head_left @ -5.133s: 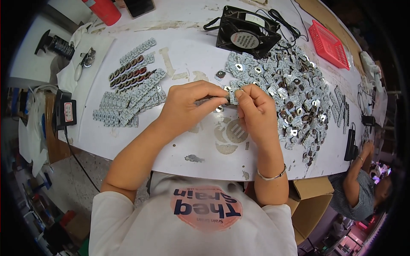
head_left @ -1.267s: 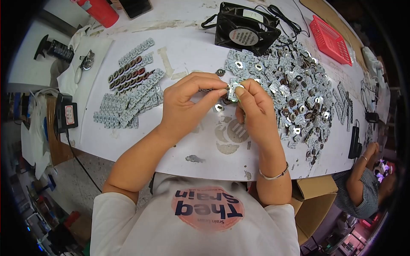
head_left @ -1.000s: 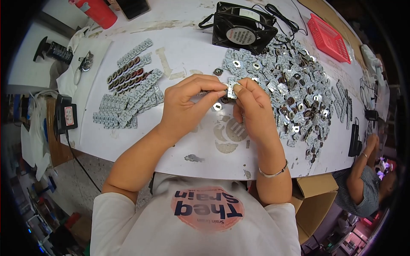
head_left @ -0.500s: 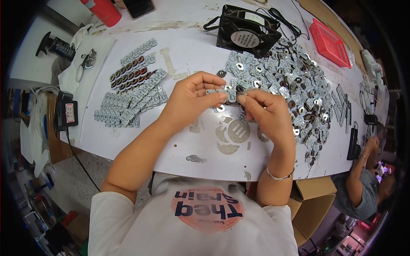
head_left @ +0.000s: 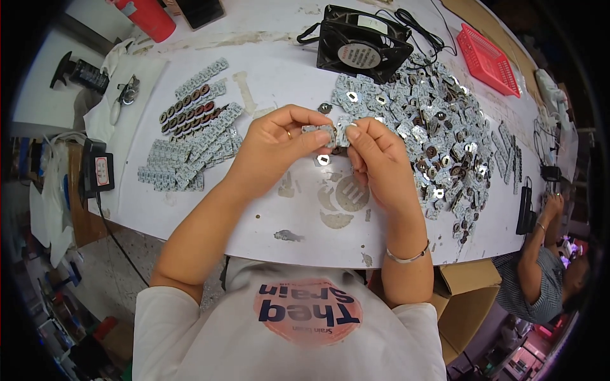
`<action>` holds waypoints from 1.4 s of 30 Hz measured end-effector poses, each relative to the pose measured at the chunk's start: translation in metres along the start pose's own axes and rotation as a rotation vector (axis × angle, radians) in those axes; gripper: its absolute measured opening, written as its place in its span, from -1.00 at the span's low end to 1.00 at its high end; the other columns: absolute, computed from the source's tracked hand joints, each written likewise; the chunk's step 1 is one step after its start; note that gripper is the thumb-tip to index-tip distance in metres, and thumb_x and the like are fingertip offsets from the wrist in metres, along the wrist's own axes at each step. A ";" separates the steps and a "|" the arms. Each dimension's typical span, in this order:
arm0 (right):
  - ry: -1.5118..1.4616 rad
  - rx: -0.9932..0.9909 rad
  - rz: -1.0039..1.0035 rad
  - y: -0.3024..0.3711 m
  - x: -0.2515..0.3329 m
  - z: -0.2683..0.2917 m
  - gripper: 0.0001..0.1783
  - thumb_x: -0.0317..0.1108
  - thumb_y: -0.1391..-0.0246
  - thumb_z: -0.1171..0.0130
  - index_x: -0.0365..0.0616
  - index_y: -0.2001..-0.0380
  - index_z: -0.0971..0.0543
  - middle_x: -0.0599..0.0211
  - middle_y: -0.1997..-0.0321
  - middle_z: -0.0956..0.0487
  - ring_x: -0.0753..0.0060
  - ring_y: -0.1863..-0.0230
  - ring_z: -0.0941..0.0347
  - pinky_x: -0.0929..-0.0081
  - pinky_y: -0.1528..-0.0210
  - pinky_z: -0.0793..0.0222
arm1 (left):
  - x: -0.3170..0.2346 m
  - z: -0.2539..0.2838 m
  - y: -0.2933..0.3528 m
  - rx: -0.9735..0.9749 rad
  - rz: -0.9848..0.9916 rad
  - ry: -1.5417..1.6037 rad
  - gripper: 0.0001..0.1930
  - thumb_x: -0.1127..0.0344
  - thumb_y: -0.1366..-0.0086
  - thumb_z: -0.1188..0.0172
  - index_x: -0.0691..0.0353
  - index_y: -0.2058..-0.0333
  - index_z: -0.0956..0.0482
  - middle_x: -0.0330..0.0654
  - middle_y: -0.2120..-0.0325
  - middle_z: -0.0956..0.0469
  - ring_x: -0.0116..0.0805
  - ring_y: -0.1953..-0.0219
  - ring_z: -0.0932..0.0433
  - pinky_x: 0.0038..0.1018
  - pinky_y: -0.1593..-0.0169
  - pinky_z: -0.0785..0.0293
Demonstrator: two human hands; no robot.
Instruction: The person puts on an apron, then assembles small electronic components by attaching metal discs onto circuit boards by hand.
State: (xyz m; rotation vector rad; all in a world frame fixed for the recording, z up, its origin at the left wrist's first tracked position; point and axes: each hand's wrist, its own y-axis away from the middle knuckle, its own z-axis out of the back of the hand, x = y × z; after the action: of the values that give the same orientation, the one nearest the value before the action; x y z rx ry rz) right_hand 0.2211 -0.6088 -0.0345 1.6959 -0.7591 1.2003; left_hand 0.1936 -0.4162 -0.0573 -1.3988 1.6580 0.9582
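Observation:
A short strip of small square grey-white pieces (head_left: 326, 129) is pinched between thumb and fingers of my left hand (head_left: 277, 141). At its right end, my right hand (head_left: 381, 150) pinches another small grey-white piece (head_left: 342, 132), close up against the strip; whether the two are joined I cannot tell. Just beyond the fingers lies a dark round piece (head_left: 325, 108), and below them a square piece with a bright metal middle (head_left: 323, 160). A large heap of loose pieces (head_left: 438, 143) spreads beside my right hand. Left of my left hand, strips of grey-white pieces (head_left: 184, 162) lie in stacked rows.
Rows of dark ringed pieces (head_left: 190, 114) lie among the strips. Behind the heap stands a black square fan (head_left: 362, 47) with a cable, beside a red plastic basket (head_left: 488, 60). A red bottle (head_left: 149, 19) is at the far left. Another person (head_left: 537, 273) sits at the right.
My right hand has moved left and slightly up, bringing its piece against the strip's end. My left hand has barely shifted and keeps its hold. The whole view has moved slightly.

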 end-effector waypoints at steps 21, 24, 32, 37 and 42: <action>0.104 -0.140 0.028 0.004 0.001 -0.003 -0.81 -0.29 -0.20 -0.13 -0.16 0.44 -0.53 0.63 0.62 -0.37 0.80 0.58 -0.17 0.69 0.55 -0.06 | 0.011 -0.003 0.003 -0.019 -0.329 -0.552 -0.84 0.53 -0.18 -0.28 0.28 0.23 -0.67 -0.16 0.28 -0.63 -0.48 0.26 -0.61 -0.58 0.18 -0.57; 0.256 -0.224 0.103 0.000 0.001 0.010 -0.81 -0.32 -0.15 -0.19 -0.19 0.47 -0.55 0.63 0.67 -0.36 0.79 0.62 -0.16 0.67 0.58 -0.05 | 0.013 -0.005 0.000 0.025 -0.242 -0.370 -0.78 0.58 -0.24 -0.20 0.39 0.12 -0.59 -0.16 0.20 -0.55 -0.46 0.16 -0.56 -0.54 0.05 -0.56; 0.463 -0.262 0.204 0.004 0.000 0.014 -0.84 -0.35 -0.13 -0.25 -0.25 0.37 -0.66 0.56 0.66 -0.47 0.78 0.63 -0.22 0.68 0.58 -0.12 | 0.003 0.001 0.000 -0.064 0.102 -0.157 -0.77 0.49 -0.22 -0.29 0.37 0.15 -0.57 -0.19 0.38 -0.63 -0.52 0.35 -0.60 -0.61 0.21 -0.56; 0.294 -0.030 0.029 0.008 0.008 0.011 -0.83 -0.36 -0.16 -0.21 -0.23 0.33 -0.69 0.56 0.65 -0.50 0.81 0.62 -0.25 0.73 0.59 -0.09 | -0.003 0.004 0.002 -0.024 0.125 -0.132 -0.79 0.47 -0.20 -0.32 0.38 0.20 -0.57 -0.15 0.39 -0.64 -0.53 0.36 -0.61 -0.61 0.25 -0.56; 0.296 0.021 0.022 0.007 0.012 0.008 -0.81 -0.32 -0.17 -0.20 -0.21 0.43 -0.66 0.56 0.65 -0.50 0.80 0.62 -0.23 0.72 0.59 -0.09 | -0.010 0.002 0.002 -0.015 0.206 -0.106 -0.83 0.50 -0.18 -0.32 0.40 0.26 -0.57 -0.14 0.42 -0.64 -0.45 0.43 -0.62 -0.59 0.31 -0.58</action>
State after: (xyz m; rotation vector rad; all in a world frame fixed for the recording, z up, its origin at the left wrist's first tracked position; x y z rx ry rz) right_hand 0.2220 -0.6195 -0.0221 1.4850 -0.5859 1.4388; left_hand 0.1928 -0.4102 -0.0487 -1.1813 1.7421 1.1427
